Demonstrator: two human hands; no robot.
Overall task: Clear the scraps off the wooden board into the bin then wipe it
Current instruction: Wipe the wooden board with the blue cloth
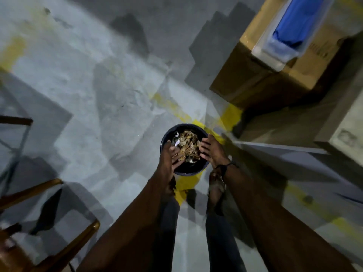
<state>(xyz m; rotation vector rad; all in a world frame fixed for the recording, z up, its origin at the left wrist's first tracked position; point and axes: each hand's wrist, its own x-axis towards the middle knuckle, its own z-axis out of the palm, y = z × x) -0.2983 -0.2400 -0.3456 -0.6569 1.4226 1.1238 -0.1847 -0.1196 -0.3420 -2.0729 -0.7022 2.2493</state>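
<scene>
Scraps (187, 147) blurred between both hands over bin (184, 170)

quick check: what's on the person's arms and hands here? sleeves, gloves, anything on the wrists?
No gloves or sleeves in view: both forearms are bare up to the frame edge. The left hand and its wrist show nothing worn. The right hand has a dark band around the wrist, with a thin cord end sticking out.

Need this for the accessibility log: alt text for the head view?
Two hands, left hand and right hand, hang open over a round dark bin on a grey floor, scraps between them. Cardboard boxes stand to the right.
</scene>
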